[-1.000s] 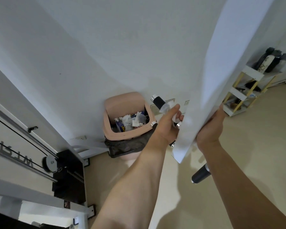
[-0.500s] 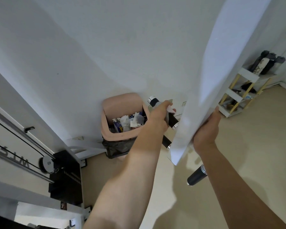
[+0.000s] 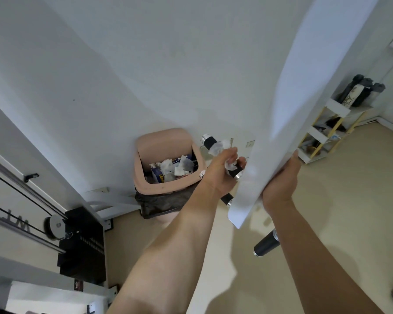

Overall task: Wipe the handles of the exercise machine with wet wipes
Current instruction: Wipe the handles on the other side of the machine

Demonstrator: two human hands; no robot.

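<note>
White crumpled wet wipe (image 3: pixel 220 148) is wrapped around the black foam-grip handle (image 3: pixel 210 141), clutched by the left hand (image 3: pixel 222 173) just right of the pink plastic trash bin (image 3: pixel 168 168). Farther right, the right hand (image 3: pixel 281 180) grips the white machine arm (image 3: pixel 288 123).

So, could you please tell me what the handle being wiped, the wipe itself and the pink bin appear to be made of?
The handle looks like black foam or rubber with a matte surface, capped by shiny metal collars. The wet wipe in the left hand seems thin, translucent non-woven cloth, crumpled and damp-looking. The pink bin looks like smooth moulded plastic with a dull sheen, lined with a dark crinkled bag.
</note>
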